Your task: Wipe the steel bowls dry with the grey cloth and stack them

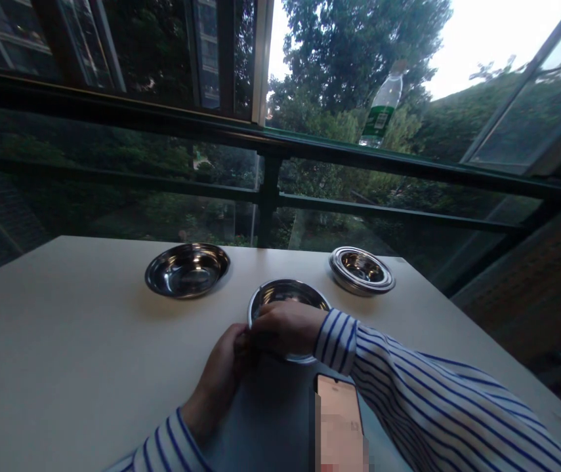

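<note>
A round stainless steel bowl (304, 289) sits on the white table in front of me. Across its near left part reaches my right hand (287, 326), with curled fingers at the left rim. My left hand (221, 367) comes up from below, closed, and its fingertips meet those of my right hand just outside that rim. Whatever is between the fingers is hidden and dark. Farther left lies a wide, shallow steel basin (189, 270). At the right back stands a small stack of nested steel bowls (363, 270).
A phone (339, 419) with a lit, partly blurred screen lies near me, beside my right sleeve. The white table (88, 341) ends at a dark green railing (408, 164). A plastic bottle with a green label (381, 118) stands on the rail before the window.
</note>
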